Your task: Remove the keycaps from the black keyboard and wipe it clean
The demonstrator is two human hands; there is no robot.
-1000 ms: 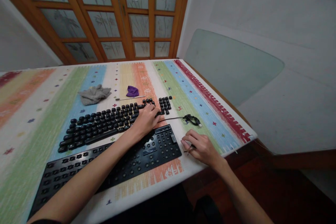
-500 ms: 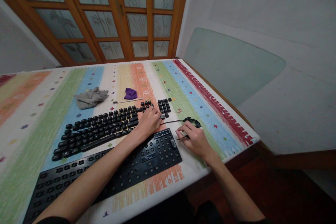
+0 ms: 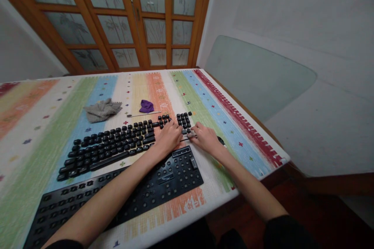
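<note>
My left hand (image 3: 170, 137) reaches across the keyboard base (image 3: 175, 179), which has its key caps off. Its fingers are closed, with a greyish key cap (image 3: 184, 131) at the fingertips. Close beside it, my right hand (image 3: 206, 137) is closed on a thin tool (image 3: 191, 136), its tip pointing left toward that key cap. The tool's exact kind is too small to make out. Loose black key caps (image 3: 109, 142) lie in keyboard order behind the base, with the number-pad group (image 3: 183, 118) just beyond my hands.
A grey cloth (image 3: 103, 110) and a purple cloth (image 3: 146, 106) lie farther back. A thin brush-like stick (image 3: 144, 114) is in front of the purple one. A coiled black cable (image 3: 220, 140) sits by my right wrist. The striped tablecloth (image 3: 251, 144) ends at the right table edge.
My right hand has moved left and away from me, bringing the thin tool up to my left hand. My left hand has shifted slightly right with the key cap.
</note>
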